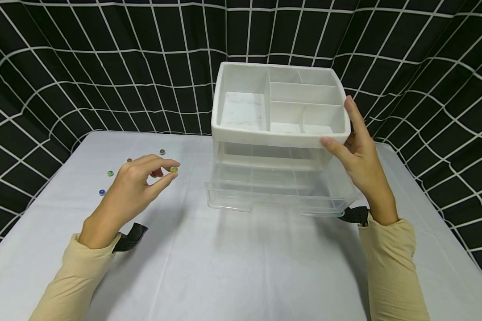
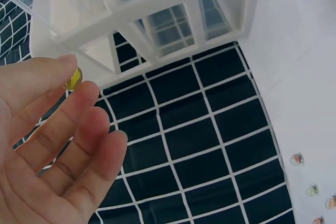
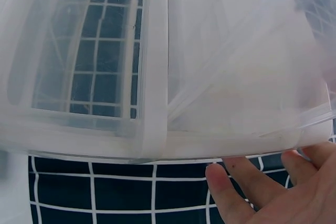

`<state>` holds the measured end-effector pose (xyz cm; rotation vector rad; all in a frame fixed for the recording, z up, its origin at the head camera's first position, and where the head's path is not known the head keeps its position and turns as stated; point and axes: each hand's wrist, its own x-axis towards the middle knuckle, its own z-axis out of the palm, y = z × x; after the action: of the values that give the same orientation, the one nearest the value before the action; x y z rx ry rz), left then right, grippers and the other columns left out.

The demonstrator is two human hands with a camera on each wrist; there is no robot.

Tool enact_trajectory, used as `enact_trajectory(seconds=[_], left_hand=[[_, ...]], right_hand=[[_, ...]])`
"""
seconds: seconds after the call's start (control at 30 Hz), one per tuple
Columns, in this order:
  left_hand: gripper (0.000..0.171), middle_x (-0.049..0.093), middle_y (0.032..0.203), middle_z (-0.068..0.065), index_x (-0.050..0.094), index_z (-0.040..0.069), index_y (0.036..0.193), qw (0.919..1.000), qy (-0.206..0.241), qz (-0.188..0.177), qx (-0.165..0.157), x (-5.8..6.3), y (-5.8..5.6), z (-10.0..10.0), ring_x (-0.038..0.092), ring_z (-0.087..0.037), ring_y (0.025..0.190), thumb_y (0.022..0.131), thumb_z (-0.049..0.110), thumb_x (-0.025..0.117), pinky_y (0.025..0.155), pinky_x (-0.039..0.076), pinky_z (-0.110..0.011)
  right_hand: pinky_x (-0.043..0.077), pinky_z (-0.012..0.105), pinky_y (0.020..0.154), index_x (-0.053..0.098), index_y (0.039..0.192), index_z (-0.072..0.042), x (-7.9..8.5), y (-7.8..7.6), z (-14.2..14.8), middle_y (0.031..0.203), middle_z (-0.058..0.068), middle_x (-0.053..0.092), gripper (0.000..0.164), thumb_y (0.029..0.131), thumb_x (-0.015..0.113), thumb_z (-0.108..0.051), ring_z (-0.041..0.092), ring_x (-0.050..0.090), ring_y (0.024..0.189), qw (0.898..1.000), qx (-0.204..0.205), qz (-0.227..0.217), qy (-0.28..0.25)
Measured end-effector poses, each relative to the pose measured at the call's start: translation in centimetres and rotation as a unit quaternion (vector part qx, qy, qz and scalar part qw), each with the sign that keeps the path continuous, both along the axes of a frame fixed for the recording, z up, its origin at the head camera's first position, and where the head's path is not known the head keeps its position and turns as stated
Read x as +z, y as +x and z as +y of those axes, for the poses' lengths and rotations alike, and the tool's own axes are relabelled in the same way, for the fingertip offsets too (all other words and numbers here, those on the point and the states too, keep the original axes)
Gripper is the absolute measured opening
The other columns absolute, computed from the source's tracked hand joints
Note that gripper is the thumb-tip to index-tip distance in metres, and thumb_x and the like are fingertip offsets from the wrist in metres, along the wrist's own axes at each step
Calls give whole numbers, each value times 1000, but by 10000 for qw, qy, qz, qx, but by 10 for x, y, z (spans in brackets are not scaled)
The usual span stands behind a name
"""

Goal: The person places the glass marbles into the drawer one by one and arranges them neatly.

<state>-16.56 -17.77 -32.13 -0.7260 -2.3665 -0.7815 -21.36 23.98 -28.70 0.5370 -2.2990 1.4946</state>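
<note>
My left hand (image 1: 134, 189) pinches a yellow-green glass marble (image 1: 173, 169) between thumb and index finger, above the table left of a white plastic drawer organizer (image 1: 281, 138). In the left wrist view, the marble (image 2: 74, 78) shows at the fingertips, and the other fingers curl loosely. A clear drawer (image 1: 273, 200) stands pulled out at the organizer's front. My right hand (image 1: 361, 156) holds the organizer's right front corner, thumb on the front rim and fingers along the side. Fingertips (image 3: 216, 174) touch the side wall in the right wrist view.
Several loose marbles lie on the white tablecloth (image 1: 225, 276) at the left, among them a blue one (image 1: 102, 192), a green one (image 1: 110, 173) and a brownish one (image 1: 162, 152). The organizer's top has divided compartments. A black cloth with white grid lines (image 1: 144, 67) surrounds the table.
</note>
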Motion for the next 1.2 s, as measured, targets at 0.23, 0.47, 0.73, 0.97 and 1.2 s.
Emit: enact_trajectory(seconds=[0.23, 0.47, 0.73, 0.97, 1.2], left_hand=[[22, 74, 89, -3, 76, 5, 101, 9998, 145, 54, -154, 1, 2, 7, 61, -16, 75, 81, -4, 77, 69, 43, -15], [23, 74, 89, -3, 76, 6, 102, 9995, 83, 155, -271, 6, 1, 13, 62, -17, 76, 81, -3, 77, 68, 42, -15], [22, 74, 93, -2, 75, 6, 103, 9990, 67, 229, -365, 18, 0, 21, 61, -15, 78, 82, -1, 77, 66, 41, -14], [21, 75, 92, -4, 75, 4, 102, 9979, 42, 356, -544, 29, -3, 30, 62, -16, 78, 82, -2, 77, 67, 46, -21], [20, 75, 94, -3, 75, 4, 103, 9969, 123, 300, -719, 38, -4, 39, 63, -16, 80, 83, -3, 75, 73, 53, -29]], right_hand=[[49, 11, 90, 17, 158, -31, 0, -1, 0, 165, 1, 21, 86, 93, 66, -5, 17, 56, 118, 9997, -105, 3, 218], [47, 12, 90, 16, 158, -29, 1, -3, -1, 157, 10, 34, 90, 90, 68, -3, 15, 56, 115, 9999, -81, 11, 116], [47, 14, 92, 20, 158, -24, 1, -7, 1, 154, 13, 37, 89, 88, 68, 1, 18, 53, 117, 9991, 314, 99, -270], [52, 11, 88, 24, 157, -22, -1, -9, 2, 159, 13, 29, 80, 92, 64, 1, 21, 53, 122, 9923, 730, 80, -1000], [51, 15, 93, 22, 157, -30, 0, -9, 3, 162, 2, 29, 89, 89, 71, -2, 17, 54, 127, 9997, -154, 180, 78]])
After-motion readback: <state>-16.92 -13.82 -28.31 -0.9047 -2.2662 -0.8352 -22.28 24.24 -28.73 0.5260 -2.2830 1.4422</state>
